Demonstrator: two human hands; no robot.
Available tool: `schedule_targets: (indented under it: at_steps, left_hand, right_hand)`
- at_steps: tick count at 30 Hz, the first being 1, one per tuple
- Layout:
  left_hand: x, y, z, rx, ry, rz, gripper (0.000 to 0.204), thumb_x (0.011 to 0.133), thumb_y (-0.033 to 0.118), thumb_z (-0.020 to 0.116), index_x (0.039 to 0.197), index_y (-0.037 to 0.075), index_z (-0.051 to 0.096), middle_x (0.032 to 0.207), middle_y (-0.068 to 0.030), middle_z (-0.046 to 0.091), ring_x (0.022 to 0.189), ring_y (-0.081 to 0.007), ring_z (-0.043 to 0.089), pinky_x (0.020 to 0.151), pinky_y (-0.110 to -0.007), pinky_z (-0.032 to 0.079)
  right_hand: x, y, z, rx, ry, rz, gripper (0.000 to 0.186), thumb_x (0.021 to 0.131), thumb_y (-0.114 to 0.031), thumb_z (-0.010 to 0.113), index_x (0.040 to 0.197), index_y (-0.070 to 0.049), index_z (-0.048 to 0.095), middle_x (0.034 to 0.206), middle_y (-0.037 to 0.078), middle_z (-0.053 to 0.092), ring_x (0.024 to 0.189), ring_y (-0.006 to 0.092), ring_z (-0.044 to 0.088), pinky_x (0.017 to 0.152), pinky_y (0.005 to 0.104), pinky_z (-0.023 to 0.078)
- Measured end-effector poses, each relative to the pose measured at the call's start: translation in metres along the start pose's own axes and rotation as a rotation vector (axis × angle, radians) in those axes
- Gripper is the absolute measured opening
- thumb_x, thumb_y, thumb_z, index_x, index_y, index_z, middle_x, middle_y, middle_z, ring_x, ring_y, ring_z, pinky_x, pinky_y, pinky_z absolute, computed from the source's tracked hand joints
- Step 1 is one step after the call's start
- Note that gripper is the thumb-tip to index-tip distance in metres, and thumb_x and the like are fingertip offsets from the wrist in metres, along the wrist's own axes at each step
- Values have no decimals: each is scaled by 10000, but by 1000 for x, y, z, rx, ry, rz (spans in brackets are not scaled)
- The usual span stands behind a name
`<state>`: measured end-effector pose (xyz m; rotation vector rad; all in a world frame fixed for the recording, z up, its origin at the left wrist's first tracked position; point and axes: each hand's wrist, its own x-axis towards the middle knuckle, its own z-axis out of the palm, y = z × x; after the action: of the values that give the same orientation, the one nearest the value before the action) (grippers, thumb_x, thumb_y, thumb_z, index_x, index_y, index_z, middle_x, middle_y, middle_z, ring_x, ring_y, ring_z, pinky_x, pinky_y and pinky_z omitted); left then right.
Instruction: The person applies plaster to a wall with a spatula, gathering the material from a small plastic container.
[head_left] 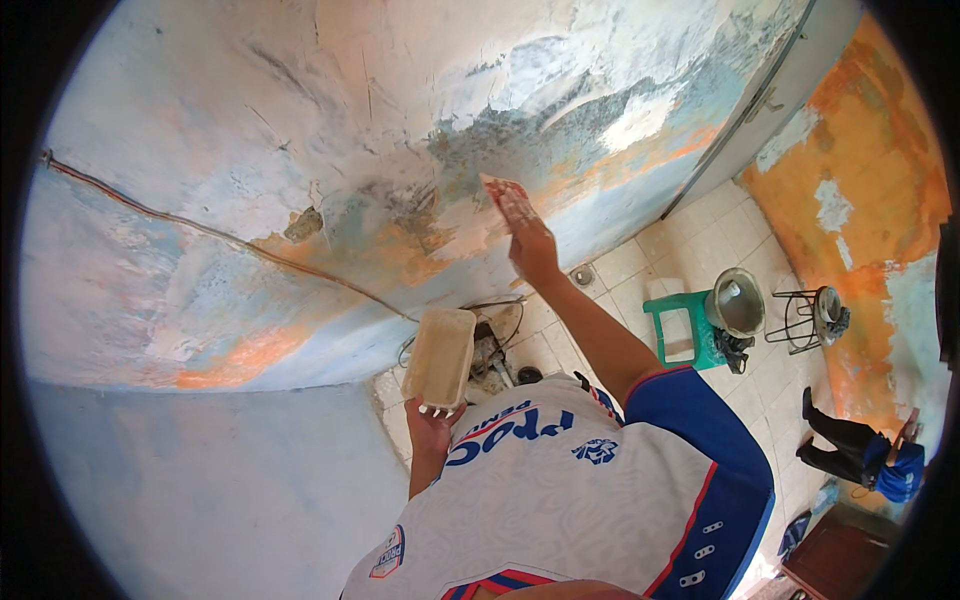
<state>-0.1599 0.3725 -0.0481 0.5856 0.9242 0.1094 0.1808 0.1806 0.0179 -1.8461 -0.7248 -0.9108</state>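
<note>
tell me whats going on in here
Someone's left hand holds a pale rectangular tray by its near end. The right hand holds a small flat reddish piece up at the patchy wall; whether it touches is hard to tell. Off to the right, another person in blue is by the orange wall.
</note>
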Motion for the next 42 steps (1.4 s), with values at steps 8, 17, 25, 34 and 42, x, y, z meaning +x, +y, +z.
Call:
schedule_targets:
  at_steps: [8,17,25,34,42]
  left_hand:
    - [-18,-9,5,-4,-18,26,664,857,364,610,1435,133,381,1428,-165,383,1292,-384,449,1009,-648,450]
    - [-9,-6,-28,-32,-62,-7,836,813,347,663,1500,151,229,1487,-197,245,1373,-438,343,1100,-694,344]
    - [-40,18,-64,-63,5,24,736,833,367,634,1469,140,340,1450,-163,356,1311,-400,437,1027,-671,430]
    - [-76,42,-150,-15,-7,62,731,838,431,622,1471,191,346,1467,-129,344,1344,-403,385,1054,-639,409]
    - [-85,59,-178,0,6,45,789,808,413,636,1490,171,322,1484,-140,318,1326,-373,408,1010,-660,423]
  right_hand:
    - [119,74,-65,-278,528,116,385,987,-20,473,1360,-14,568,1146,211,647,959,321,639,820,381,505]
    - [-53,-7,28,-21,9,88,621,867,93,509,1444,-134,531,1355,176,610,981,375,659,790,435,536]
    - [109,83,-53,-162,688,520,331,942,-38,501,1233,-36,659,793,232,645,624,342,578,602,418,471]
    - [-54,-164,39,211,-20,534,304,969,-51,528,1259,-27,618,768,215,609,650,322,618,640,382,500]
    - [-141,-194,-12,883,-69,912,434,922,55,485,1356,41,472,1246,72,606,1024,133,595,867,284,488]
